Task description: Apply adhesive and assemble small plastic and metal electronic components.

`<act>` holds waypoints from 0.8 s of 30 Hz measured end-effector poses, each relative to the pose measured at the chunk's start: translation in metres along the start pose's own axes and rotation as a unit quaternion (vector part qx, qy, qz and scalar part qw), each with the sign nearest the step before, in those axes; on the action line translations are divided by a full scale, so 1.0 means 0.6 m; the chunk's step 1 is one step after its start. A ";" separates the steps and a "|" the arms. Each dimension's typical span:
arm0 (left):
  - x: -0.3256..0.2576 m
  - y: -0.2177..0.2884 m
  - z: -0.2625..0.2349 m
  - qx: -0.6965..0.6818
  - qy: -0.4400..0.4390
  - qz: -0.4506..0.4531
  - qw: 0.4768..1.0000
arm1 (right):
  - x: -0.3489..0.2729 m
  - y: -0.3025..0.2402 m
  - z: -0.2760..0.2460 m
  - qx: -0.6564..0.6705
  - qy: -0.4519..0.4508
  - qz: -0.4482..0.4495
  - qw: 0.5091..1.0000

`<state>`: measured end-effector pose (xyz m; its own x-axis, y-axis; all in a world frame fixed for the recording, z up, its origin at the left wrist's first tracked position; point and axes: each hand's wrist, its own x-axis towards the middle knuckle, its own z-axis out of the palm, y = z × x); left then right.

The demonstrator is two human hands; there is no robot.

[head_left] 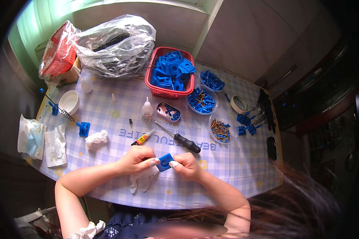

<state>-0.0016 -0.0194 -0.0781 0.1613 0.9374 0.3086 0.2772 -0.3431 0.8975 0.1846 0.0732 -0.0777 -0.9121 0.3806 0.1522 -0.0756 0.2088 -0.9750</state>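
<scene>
From where I stand, the left hand (143,160) and the right hand (188,165) are closed in a pinch on a small blue plate (164,162) — one at each side, just above the near part of the table (187,195). White shows at both thumb tips. A crumpled white cloth (141,182) hangs or lies below the left hand; I can't tell which. Just beyond the hands are a glue tube (141,139) and a black-handled screwdriver (187,143).
</scene>
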 end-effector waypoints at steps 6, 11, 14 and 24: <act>-0.008 -0.002 0.004 -0.019 0.133 -0.027 0.991 | 0.003 -0.010 -0.003 0.054 0.001 0.026 0.998; -0.009 -0.006 -0.001 0.099 0.194 0.103 0.971 | 0.001 -0.002 -0.004 0.064 -0.006 0.024 0.998; -0.007 -0.012 0.003 0.111 0.216 0.133 0.961 | 0.001 -0.003 -0.003 0.058 -0.006 0.020 0.998; -0.008 -0.015 0.001 0.108 0.206 0.129 0.964 | -0.001 -0.002 -0.002 0.062 -0.010 0.034 0.997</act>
<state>-0.0044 -0.0211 -0.0876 -0.1254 0.7480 0.6517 0.4759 -0.5310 0.7011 0.1856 0.0739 -0.0767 -0.9248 0.3711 0.0834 -0.0618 0.0695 -0.9957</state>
